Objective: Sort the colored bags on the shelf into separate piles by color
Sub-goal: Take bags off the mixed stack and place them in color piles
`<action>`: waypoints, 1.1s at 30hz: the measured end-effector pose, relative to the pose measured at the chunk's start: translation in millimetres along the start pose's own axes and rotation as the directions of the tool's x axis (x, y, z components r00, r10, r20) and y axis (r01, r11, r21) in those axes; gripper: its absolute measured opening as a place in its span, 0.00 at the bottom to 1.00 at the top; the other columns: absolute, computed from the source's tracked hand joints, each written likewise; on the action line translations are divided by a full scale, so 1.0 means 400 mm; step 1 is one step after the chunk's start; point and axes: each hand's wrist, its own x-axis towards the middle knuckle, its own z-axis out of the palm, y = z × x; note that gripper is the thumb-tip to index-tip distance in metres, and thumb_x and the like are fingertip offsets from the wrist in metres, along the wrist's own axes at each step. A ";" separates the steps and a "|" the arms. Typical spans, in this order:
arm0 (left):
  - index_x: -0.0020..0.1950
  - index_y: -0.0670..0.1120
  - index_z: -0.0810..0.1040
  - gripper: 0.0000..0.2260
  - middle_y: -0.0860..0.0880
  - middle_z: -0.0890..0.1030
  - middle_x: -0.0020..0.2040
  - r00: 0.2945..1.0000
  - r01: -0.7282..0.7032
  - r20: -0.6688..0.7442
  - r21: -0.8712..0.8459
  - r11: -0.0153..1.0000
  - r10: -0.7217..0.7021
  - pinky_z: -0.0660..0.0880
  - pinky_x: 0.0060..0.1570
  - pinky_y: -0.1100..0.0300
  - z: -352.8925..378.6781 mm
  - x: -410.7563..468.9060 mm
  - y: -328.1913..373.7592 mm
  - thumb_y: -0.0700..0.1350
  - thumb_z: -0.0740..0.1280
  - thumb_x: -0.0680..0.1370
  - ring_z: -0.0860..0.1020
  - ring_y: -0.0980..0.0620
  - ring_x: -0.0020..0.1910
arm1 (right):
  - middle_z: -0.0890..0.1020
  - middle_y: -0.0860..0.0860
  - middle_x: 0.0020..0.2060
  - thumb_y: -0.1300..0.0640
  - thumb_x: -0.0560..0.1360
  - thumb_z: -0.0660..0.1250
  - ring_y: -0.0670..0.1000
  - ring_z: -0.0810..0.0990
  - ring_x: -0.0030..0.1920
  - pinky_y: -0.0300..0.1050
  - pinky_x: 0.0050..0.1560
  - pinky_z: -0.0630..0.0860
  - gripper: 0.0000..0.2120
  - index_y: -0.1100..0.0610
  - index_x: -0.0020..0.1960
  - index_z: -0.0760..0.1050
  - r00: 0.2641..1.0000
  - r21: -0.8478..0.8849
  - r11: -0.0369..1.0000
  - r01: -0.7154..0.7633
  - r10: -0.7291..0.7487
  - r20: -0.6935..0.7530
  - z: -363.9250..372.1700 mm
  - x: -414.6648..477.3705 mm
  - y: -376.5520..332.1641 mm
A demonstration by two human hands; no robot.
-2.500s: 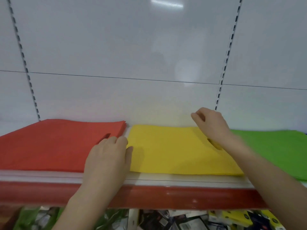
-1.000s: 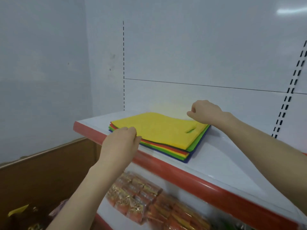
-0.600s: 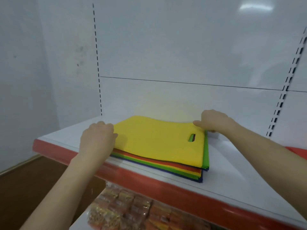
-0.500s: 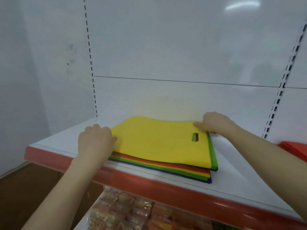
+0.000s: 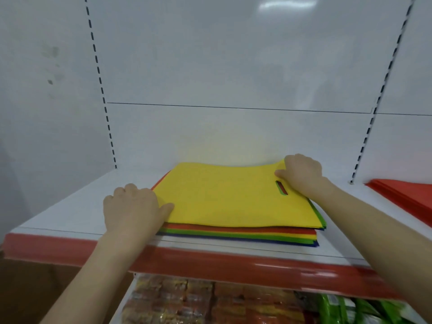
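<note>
Head view, looking down at a mixed stack (image 5: 238, 236) of flat bags lying on the white shelf (image 5: 70, 216), towards its left part and close behind the red front lip (image 5: 210, 265); yellow bag (image 5: 229, 197) on top, with red, yellow, green and blue edges showing beneath. Probably thin non-woven sheets: light, limp, likely to sag when lifted and to drag a neighbour along by friction. Best taken at two opposite edges, or through the handle slot (image 5: 281, 188) near the far right corner, peeling off only the top layer. Left hand (image 5: 133, 206) set at the near left edge, fingers curled, thumb pressed flat on the yellow corner, seemingly pinching it. Right hand (image 5: 300, 175) bunched over the far right corner just beyond the slot, thumb on top, gripping that yellow edge too — hard to tell how many layers caught. Both reaching up and forward across the lip. Red pile (image 5: 406, 195) lying well apart on the right.
</note>
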 end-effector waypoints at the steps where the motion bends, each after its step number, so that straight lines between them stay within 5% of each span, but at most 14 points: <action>1: 0.50 0.46 0.74 0.24 0.47 0.74 0.52 1.000 -0.004 0.002 -0.001 1.000 0.004 0.67 0.45 0.58 0.004 0.000 0.000 0.65 0.52 0.77 0.73 0.47 0.54 | 0.70 0.52 0.39 0.52 0.78 0.60 0.54 0.71 0.41 0.43 0.36 0.63 0.12 0.59 0.41 0.66 1.000 -0.008 1.000 0.015 -0.015 -0.017 -0.002 -0.001 -0.005; 8: 0.50 0.46 0.75 0.20 0.47 0.75 0.50 0.997 0.033 -0.071 -0.098 0.995 -0.040 0.65 0.44 0.58 0.003 -0.010 0.000 0.62 0.56 0.77 0.73 0.46 0.52 | 0.75 0.57 0.46 0.54 0.81 0.56 0.58 0.75 0.44 0.45 0.38 0.63 0.10 0.60 0.45 0.66 0.984 -0.005 0.994 0.110 -0.110 -0.143 -0.002 0.000 -0.013; 12: 0.31 0.40 0.73 0.17 0.42 0.73 0.32 0.982 -0.066 -0.187 -0.279 0.958 0.013 0.58 0.33 0.57 0.008 -0.023 -0.006 0.50 0.75 0.67 0.74 0.42 0.34 | 0.75 0.57 0.48 0.52 0.82 0.52 0.58 0.76 0.45 0.46 0.38 0.64 0.14 0.62 0.53 0.67 0.966 -0.011 0.985 0.171 -0.170 -0.194 0.001 0.001 -0.023; 15: 0.31 0.40 0.72 0.17 0.41 0.73 0.30 0.982 -0.065 -0.188 -0.293 0.954 0.009 0.57 0.32 0.57 0.016 -0.021 -0.013 0.47 0.78 0.65 0.74 0.41 0.32 | 0.74 0.55 0.41 0.51 0.82 0.50 0.56 0.71 0.38 0.47 0.37 0.64 0.14 0.62 0.53 0.65 0.970 0.109 0.980 0.165 -0.142 -0.195 -0.002 -0.002 -0.030; 17: 0.28 0.40 0.70 0.20 0.42 0.70 0.24 0.980 -0.084 -0.200 -0.340 0.937 0.015 0.55 0.28 0.62 0.018 -0.020 -0.017 0.39 0.82 0.54 0.72 0.43 0.23 | 0.69 0.51 0.33 0.51 0.82 0.50 0.55 0.70 0.37 0.47 0.36 0.64 0.13 0.61 0.51 0.62 0.974 0.218 0.964 0.151 -0.106 -0.202 -0.006 -0.005 -0.031; 20: 0.27 0.41 0.70 0.21 0.44 0.69 0.20 0.969 -0.106 -0.247 -0.404 0.909 0.003 0.51 0.26 0.67 0.048 -0.009 -0.024 0.34 0.82 0.49 0.69 0.45 0.17 | 0.70 0.52 0.33 0.51 0.82 0.51 0.56 0.71 0.38 0.48 0.37 0.64 0.12 0.60 0.50 0.61 0.975 0.359 0.927 0.109 -0.029 -0.221 -0.018 -0.008 -0.029; 23: 0.27 0.40 0.70 0.18 0.45 0.66 0.21 0.968 -0.125 -0.252 -0.403 0.907 0.021 0.48 0.27 0.69 0.037 -0.021 -0.034 0.34 0.80 0.56 0.66 0.46 0.18 | 0.76 0.57 0.40 0.51 0.82 0.52 0.60 0.75 0.42 0.48 0.39 0.66 0.12 0.61 0.51 0.63 0.969 0.482 0.872 0.085 0.040 -0.244 -0.029 -0.008 -0.019; 26: 0.34 0.39 0.74 0.10 0.45 0.70 0.28 0.968 -0.064 -0.248 -0.429 0.901 -0.049 0.57 0.27 0.61 0.042 -0.023 -0.039 0.41 0.69 0.74 0.68 0.44 0.27 | 0.78 0.57 0.40 0.52 0.82 0.52 0.61 0.77 0.44 0.49 0.39 0.68 0.13 0.62 0.53 0.65 0.955 0.538 0.840 0.070 0.099 -0.279 -0.045 -0.017 0.005; 33: 0.42 0.41 0.68 0.12 0.47 0.70 0.30 0.952 -0.139 -0.305 -0.546 0.826 -0.042 0.58 0.28 0.57 -0.012 -0.040 0.022 0.47 0.55 0.81 0.69 0.44 0.30 | 0.78 0.63 0.47 0.51 0.82 0.51 0.63 0.76 0.47 0.52 0.43 0.68 0.17 0.65 0.56 0.67 0.913 0.415 0.907 -0.070 0.226 -0.341 -0.113 -0.071 0.114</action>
